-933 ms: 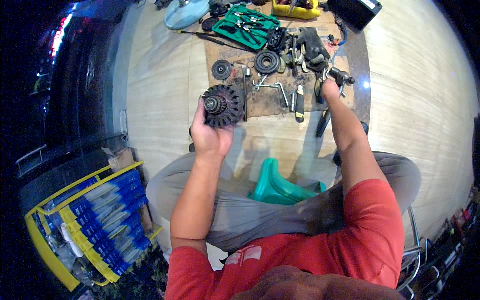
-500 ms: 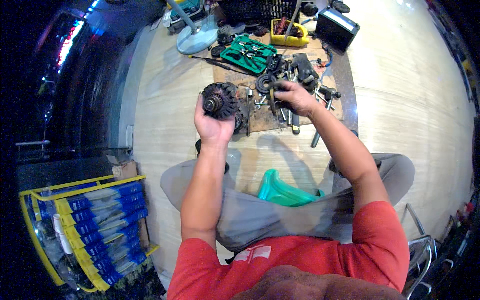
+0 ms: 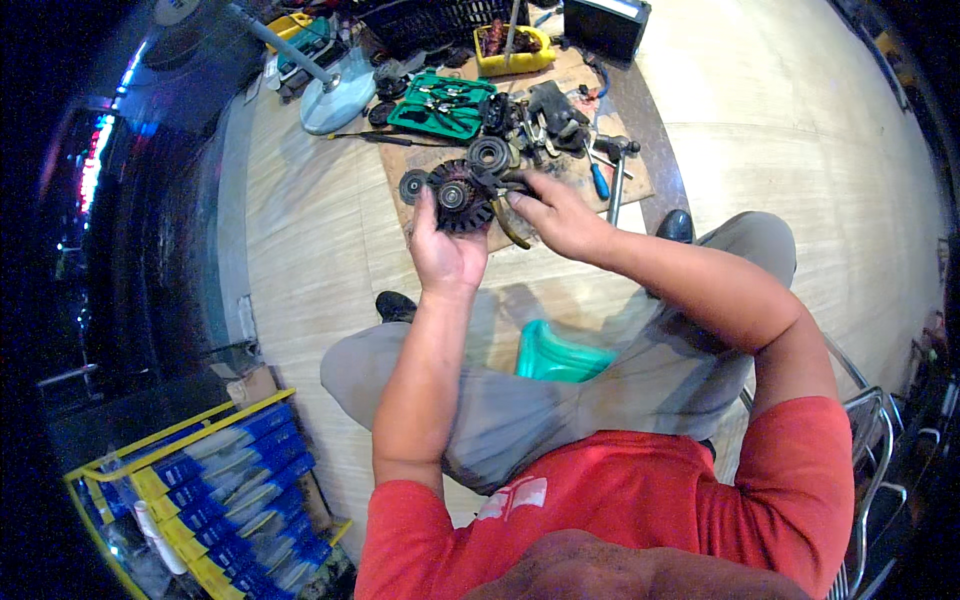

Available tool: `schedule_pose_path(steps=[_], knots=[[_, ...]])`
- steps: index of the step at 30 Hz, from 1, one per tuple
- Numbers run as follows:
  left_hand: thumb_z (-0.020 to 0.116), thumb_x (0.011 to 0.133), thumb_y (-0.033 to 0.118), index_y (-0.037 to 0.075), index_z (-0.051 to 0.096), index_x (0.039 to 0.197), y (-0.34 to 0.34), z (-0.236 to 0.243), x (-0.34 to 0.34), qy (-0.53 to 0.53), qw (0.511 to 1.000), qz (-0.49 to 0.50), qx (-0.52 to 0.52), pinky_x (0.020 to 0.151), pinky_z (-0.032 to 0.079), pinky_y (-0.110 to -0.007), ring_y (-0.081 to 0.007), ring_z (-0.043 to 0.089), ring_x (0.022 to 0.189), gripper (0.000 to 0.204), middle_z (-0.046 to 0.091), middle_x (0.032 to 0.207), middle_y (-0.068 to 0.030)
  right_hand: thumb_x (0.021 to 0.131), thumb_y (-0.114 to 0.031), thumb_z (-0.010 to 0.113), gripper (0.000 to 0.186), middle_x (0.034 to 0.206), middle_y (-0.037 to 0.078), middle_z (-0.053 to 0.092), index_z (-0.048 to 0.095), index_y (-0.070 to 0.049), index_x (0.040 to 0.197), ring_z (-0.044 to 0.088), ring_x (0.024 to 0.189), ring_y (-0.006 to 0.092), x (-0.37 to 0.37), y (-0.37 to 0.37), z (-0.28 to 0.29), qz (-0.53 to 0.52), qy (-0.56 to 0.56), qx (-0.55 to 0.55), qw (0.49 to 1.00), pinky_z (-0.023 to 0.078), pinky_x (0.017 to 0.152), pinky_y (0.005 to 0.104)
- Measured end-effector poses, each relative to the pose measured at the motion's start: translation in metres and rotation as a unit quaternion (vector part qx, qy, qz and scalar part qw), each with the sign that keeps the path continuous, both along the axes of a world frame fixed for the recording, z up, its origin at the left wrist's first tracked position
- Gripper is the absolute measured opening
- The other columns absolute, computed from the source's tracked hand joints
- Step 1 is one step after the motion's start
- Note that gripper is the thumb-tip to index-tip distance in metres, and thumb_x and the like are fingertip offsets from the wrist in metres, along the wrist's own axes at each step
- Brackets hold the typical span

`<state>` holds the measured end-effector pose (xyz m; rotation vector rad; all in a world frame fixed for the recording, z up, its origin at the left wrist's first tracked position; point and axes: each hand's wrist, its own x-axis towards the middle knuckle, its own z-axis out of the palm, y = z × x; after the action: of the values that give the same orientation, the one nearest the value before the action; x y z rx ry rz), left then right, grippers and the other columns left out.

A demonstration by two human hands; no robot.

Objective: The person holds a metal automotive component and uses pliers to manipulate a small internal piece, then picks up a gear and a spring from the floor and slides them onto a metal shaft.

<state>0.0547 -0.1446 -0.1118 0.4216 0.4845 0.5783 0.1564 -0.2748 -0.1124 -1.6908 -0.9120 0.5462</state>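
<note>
My left hand (image 3: 448,250) is wrapped round a dark alternator rotor (image 3: 466,212) with fan blades about its rim, its shaft end facing up. My right hand (image 3: 562,218) is closed beside it, on the rotor's right. From its fingers hangs a thin curved strip (image 3: 513,233), dark with a yellowish edge, whose kind I cannot make out. It comes down close to the rotor's right side; whether they touch is unclear. Just past the rotor lies a round ringed pulley (image 3: 489,154), and a smaller round part (image 3: 412,186) shows by my left thumb.
On the cardboard sheet (image 3: 400,157) are a green plier case (image 3: 440,107), a hammer (image 3: 618,150), a blue-handled screwdriver (image 3: 599,180) and a dark glove (image 3: 553,112). Farther off stand a yellow tub (image 3: 515,65) and a black box (image 3: 607,28). A green stool (image 3: 565,355) shows between my legs.
My two hands have come together: the right one moved in toward the left with the curved strip. The rotor now sits nearer the pulley. The whole view has shifted and turned.
</note>
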Motion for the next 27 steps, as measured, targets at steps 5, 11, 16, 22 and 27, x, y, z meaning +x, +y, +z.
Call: schedule_pose_path(steps=[5,11,16,22,27], knots=[[0.039,0.098,0.034,0.004,0.054,0.119,-0.003,0.011,-0.003,0.007,0.999,-0.047,0.022,0.095,0.045,-0.042,-0.0258,0.058,0.106,0.039,0.061,0.115,-0.0103,0.084,-0.039,0.058,0.057,0.116,0.034,0.044,0.042,0.004,0.118,0.049,0.103,0.0498,-0.010,0.005,0.014,0.040,-0.136,-0.027,0.990,0.042,0.092,0.0487],[0.038,0.098,0.034,0.004,0.054,0.118,-0.002,0.008,-0.001,0.038,0.999,-0.026,0.016,0.095,0.044,-0.041,-0.0257,0.058,0.104,0.040,0.062,0.113,-0.0101,0.084,-0.024,0.059,0.055,0.115,0.029,0.047,0.038,0.005,0.125,0.049,0.107,0.0443,-0.019,0.014,-0.010,0.061,-0.047,-0.032,0.997,0.040,0.093,0.0456],[0.040,0.098,0.031,0.006,0.054,0.118,0.000,0.005,0.005,0.062,0.997,0.024,0.038,0.092,0.045,-0.040,-0.0245,0.058,0.104,0.035,0.061,0.112,-0.0095,0.083,-0.016,0.050,0.036,0.096,0.031,0.057,0.044,0.005,0.112,0.054,0.092,0.0485,-0.035,0.020,-0.016,0.047,0.124,-0.040,0.990,0.044,0.081,0.0508],[0.044,0.097,0.028,0.007,0.050,0.121,0.017,-0.002,0.005,-0.012,0.999,0.038,0.024,0.093,0.046,-0.043,-0.0251,0.056,0.106,0.032,0.058,0.117,-0.0093,0.089,-0.021,0.048,0.025,0.073,0.015,0.057,0.056,0.002,0.095,0.053,0.068,0.0271,-0.038,0.010,-0.007,0.128,0.206,-0.083,0.967,0.044,0.063,0.0393],[0.045,0.097,0.027,0.007,0.050,0.119,0.017,0.000,0.002,-0.010,0.999,0.039,0.013,0.092,0.047,-0.044,-0.0251,0.056,0.107,0.030,0.058,0.115,-0.0090,0.085,-0.018,0.052,0.021,0.073,0.019,0.061,0.058,0.001,0.092,0.059,0.065,0.0315,-0.048,0.008,-0.025,0.156,0.299,-0.122,0.933,0.047,0.058,0.0413]])
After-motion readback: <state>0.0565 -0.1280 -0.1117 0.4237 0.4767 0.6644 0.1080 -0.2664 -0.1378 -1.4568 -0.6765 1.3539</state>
